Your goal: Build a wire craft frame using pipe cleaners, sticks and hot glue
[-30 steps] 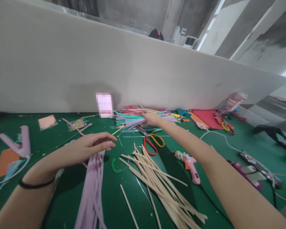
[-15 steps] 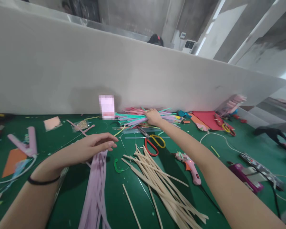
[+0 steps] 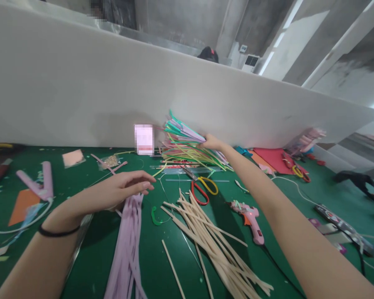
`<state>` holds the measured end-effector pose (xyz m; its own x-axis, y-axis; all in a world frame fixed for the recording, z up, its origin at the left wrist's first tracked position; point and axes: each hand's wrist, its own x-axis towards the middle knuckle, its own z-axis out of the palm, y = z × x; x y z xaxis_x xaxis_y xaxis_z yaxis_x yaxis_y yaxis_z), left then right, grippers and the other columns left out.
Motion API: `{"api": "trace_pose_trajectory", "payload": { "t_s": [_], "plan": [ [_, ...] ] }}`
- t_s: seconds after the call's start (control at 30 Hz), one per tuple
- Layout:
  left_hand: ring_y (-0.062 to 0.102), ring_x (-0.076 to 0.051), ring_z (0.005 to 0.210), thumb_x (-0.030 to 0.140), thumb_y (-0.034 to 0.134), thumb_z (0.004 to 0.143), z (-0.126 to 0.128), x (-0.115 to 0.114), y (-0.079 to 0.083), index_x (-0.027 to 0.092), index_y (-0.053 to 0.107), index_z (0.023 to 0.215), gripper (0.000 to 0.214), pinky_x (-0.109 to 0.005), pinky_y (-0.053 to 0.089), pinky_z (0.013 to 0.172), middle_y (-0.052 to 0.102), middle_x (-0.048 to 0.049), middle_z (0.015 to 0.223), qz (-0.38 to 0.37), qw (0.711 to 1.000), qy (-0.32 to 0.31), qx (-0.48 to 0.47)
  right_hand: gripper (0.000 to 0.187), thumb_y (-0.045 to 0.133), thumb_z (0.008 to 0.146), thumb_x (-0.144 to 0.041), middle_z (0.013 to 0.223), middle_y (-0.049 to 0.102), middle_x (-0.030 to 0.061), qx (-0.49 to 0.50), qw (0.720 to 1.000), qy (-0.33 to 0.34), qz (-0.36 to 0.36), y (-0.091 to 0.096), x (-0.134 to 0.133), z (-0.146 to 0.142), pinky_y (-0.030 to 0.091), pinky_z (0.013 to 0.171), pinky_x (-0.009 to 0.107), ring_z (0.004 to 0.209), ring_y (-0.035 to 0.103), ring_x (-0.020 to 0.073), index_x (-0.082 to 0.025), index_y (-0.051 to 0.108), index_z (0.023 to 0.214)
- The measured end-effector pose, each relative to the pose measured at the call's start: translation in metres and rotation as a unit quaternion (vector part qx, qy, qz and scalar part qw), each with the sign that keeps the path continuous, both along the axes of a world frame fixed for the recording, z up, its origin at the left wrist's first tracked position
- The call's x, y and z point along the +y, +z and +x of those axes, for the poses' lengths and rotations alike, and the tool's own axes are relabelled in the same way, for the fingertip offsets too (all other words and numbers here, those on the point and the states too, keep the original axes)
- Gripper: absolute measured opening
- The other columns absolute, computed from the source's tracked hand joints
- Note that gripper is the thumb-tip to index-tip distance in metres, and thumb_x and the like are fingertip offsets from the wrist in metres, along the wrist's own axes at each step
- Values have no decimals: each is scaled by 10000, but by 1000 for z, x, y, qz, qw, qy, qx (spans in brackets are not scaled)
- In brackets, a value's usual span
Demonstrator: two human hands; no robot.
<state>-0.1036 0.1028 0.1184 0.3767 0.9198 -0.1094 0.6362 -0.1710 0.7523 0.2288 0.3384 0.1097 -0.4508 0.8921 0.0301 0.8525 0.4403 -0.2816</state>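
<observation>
At the foot of the white partition my right hand is closed around a bundle of teal and lilac strips, lifted at its left end. Beneath it lies a pile of pink, yellow and green strips. My left hand hovers palm down over the upper end of a bunch of lilac strips, its fingers loosely stretched and holding nothing I can see. Long beige strips spread across the table between my arms. Scissors with red and yellow handles lie just above them.
A pink glue gun with a black cord lies near my right forearm. Left are a lilac tool with a white cord and a bag of small beads. A power strip lies right. The white partition closes off the back.
My right hand has closed on teal and lilac strips and raised them off the pile, moving slightly up and right. My left hand stays nearly in place.
</observation>
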Motion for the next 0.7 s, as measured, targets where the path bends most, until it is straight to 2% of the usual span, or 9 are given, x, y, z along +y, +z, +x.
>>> {"api": "trace_pose_trajectory", "payload": {
  "t_s": [0.1, 0.3, 0.37, 0.43, 0.5, 0.57, 0.63, 0.7],
  "plan": [
    [677, -228, 910, 618, 487, 874, -2, 1, -2, 290, 637, 1210, 493, -322, 563, 744, 713, -62, 1070, -43, 999, -18, -4, 385, 666, 740, -284, 921, 716, 33, 16, 1000, -1, -12, 0, 0, 0, 495, 739, 254, 811, 641, 191, -97, 702, 1075],
    [666, -220, 971, 610, 493, 884, 1, 4, -4, 306, 554, 1297, 517, -302, 550, 776, 710, -47, 1110, -60, 998, -9, -4, 426, 673, 745, -271, 1025, 714, 34, 18, 1000, 5, -22, 2, 3, -3, 494, 836, 265, 904, 651, 202, -108, 679, 1139],
    [672, -202, 890, 617, 496, 879, 3, 4, -4, 301, 557, 1288, 520, -273, 544, 696, 713, -43, 1088, -61, 998, -9, -5, 429, 668, 755, -274, 1068, 711, 45, 7, 1000, 2, -26, 1, 4, -6, 492, 876, 283, 954, 654, 219, -117, 675, 1154],
    [650, -167, 705, 633, 484, 876, 3, 3, -4, 309, 553, 1293, 533, -239, 495, 531, 714, -39, 1049, -78, 997, -2, 0, 537, 668, 766, -303, 1229, 659, 85, -5, 1000, -8, -21, -4, 2, -9, 462, 966, 334, 1107, 613, 262, -132, 608, 1272],
    [592, -140, 563, 648, 469, 872, 3, 1, -3, 321, 547, 1304, 546, -225, 419, 423, 713, -34, 996, -95, 995, 5, 11, 800, 704, 746, -382, 1471, 463, 150, -16, 1000, -26, -8, -17, -8, -15, 373, 1075, 449, 1318, 454, 343, -148, 417, 1455],
    [618, -156, 599, 646, 469, 872, 2, -2, -1, 327, 563, 1292, 536, -238, 455, 457, 714, -35, 993, -85, 996, 3, 21, 1073, 733, 703, -510, 1613, 167, 175, -37, 999, -37, -5, -36, -26, -21, 232, 1131, 576, 1446, 214, 420, -174, 175, 1556],
    [679, -204, 800, 634, 474, 877, 4, -4, 1, 329, 594, 1257, 501, -273, 541, 621, 711, -38, 1079, -56, 998, -8, 27, 1103, 626, 747, -663, 1641, -9, 121, -84, 996, -22, -30, -58, -50, -26, 89, 1158, 611, 1488, 29, 412, -215, 47, 1571],
    [662, -240, 1013, 621, 454, 892, 10, -6, 2, 330, 613, 1231, 474, -325, 552, 820, 683, -31, 1195, -24, 999, -22, 37, 1000, 386, 832, -760, 1635, -110, 75, -114, 991, 2, -69, -79, -76, -30, -5, 1164, 603, 1494, -93, 365, -224, -32, 1566]
  ]
}}
